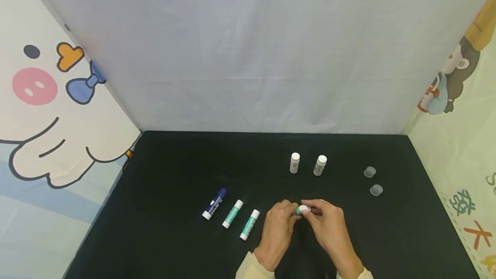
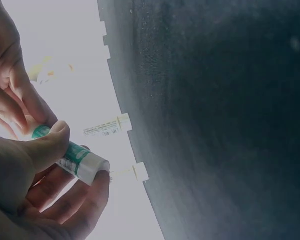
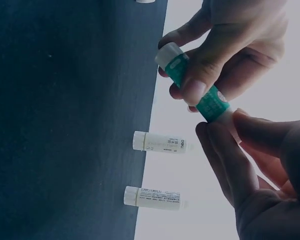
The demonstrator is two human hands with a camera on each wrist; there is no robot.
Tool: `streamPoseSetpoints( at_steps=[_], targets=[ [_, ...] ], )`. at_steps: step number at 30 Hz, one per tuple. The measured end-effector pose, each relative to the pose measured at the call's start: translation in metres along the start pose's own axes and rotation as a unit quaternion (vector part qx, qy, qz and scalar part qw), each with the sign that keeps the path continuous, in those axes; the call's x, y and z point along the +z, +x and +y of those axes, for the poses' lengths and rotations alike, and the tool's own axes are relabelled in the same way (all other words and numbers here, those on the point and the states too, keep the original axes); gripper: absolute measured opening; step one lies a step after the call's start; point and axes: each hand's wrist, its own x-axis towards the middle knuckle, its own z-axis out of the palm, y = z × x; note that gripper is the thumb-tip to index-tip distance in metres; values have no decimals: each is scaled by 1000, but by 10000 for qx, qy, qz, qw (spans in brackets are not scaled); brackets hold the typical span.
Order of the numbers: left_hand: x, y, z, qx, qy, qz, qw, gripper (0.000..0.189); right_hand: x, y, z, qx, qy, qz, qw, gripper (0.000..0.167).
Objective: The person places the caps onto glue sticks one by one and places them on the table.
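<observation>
A green-and-white glue stick is held between both hands near the front of the black table. My left hand grips it around the green label, thumb laid along its side, as the left wrist view shows from close by. One white end points out past the left fingers. At the opposite white end, my right hand pinches with thumb and fingertips. Left of the hands lie two more green-and-white glue sticks and a blue glue stick, side by side.
Two white glue sticks stand upright behind the hands. Two small clear plastic caps lie at the right of the black table. A pale curtain closes the back, and printed cloths hang on both sides.
</observation>
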Motion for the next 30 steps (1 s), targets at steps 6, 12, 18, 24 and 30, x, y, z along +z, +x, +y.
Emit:
streamPoseSetpoints(
  at_steps=[6, 12, 18, 24, 30],
  targets=[
    [-4, 2, -1, -5, 87, 28, 10000, 15, 2, 0, 0, -5, 61, 58, 10000, 19],
    [-6, 3, -3, -115, 141, 86, 9998, 16, 7, 3, -2, -10, 145, 76, 9999, 20],
    [-10, 5, -6, -207, 233, 169, 9994, 20, 13, 7, -5, -86, 282, 94, 9995, 21],
    [-18, 8, -11, -302, 310, 234, 9988, 22, 21, 14, -8, -50, 317, 50, 9995, 22],
    [-26, 12, -16, -401, 337, 327, 9981, 23, 29, 22, -14, 12, 431, -50, 9991, 23]
  ],
)
